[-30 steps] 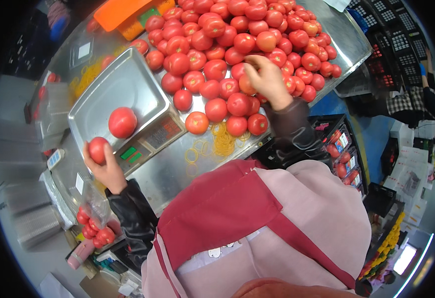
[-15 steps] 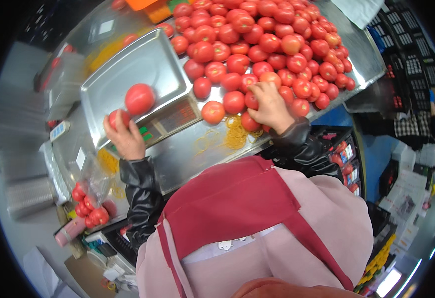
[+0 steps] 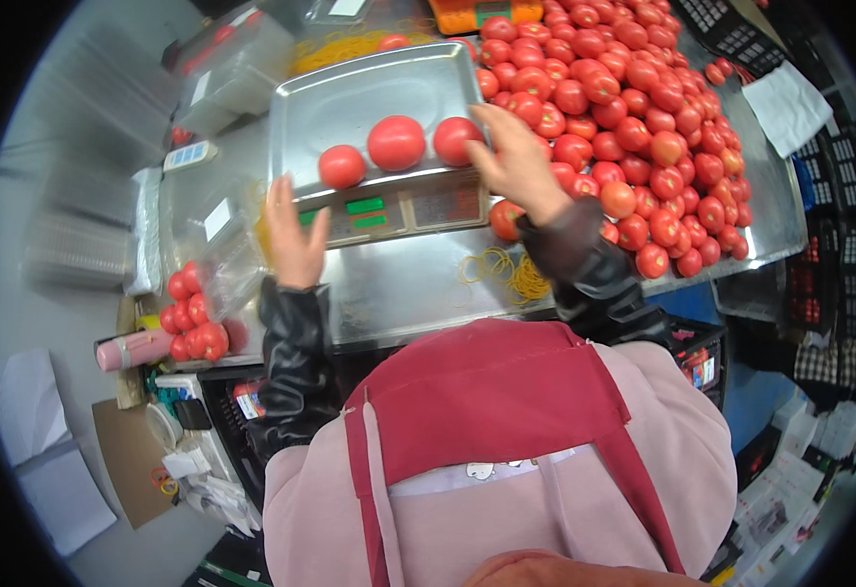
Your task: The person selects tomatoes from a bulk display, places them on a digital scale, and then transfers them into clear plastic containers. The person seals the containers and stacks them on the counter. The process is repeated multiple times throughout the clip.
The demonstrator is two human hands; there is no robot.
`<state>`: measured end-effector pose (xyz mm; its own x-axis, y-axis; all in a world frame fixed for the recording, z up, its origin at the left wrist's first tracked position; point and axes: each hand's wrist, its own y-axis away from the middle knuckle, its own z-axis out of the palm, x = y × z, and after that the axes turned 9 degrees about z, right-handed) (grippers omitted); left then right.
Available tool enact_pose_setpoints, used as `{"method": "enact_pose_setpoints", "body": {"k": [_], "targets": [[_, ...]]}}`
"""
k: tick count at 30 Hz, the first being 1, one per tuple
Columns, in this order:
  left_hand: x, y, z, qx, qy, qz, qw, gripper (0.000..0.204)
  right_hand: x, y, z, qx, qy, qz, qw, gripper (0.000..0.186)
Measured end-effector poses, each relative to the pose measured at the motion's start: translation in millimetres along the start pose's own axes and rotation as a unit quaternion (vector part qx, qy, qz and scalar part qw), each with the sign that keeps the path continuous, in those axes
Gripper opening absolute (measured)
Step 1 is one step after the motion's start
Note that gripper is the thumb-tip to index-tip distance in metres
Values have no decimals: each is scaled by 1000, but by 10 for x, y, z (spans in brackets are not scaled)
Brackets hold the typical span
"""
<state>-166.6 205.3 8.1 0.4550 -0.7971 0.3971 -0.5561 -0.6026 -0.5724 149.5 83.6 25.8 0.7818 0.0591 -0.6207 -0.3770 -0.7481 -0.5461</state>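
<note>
- While its thumb is standing apart from the fingers, the left hand (image 3: 298, 243) is holding nothing near the steel pan (image 3: 355, 103).
- The right hand (image 3: 523, 168) is curving spread fingers beside the right tomato (image 3: 452, 140) (gripping or only touching, one cannot tell).
- Along with it, two more tomatoes (image 3: 396, 143) are lying on the pan, probably feeling firm, slick and bruisable, broad sides suiting a cupped palm.
</note>
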Motion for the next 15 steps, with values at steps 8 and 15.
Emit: {"method": "enact_pose_setpoints", "body": {"k": [8,15], "targets": [[-1200,1209,-1344,-259,-34,-280,924,42,846,1016,-633,-29,232,130,964,51],[-1510,1000,-1418,-294,84,-399,864,25,958,1071,-520,-6,228,138,964,53]]}}
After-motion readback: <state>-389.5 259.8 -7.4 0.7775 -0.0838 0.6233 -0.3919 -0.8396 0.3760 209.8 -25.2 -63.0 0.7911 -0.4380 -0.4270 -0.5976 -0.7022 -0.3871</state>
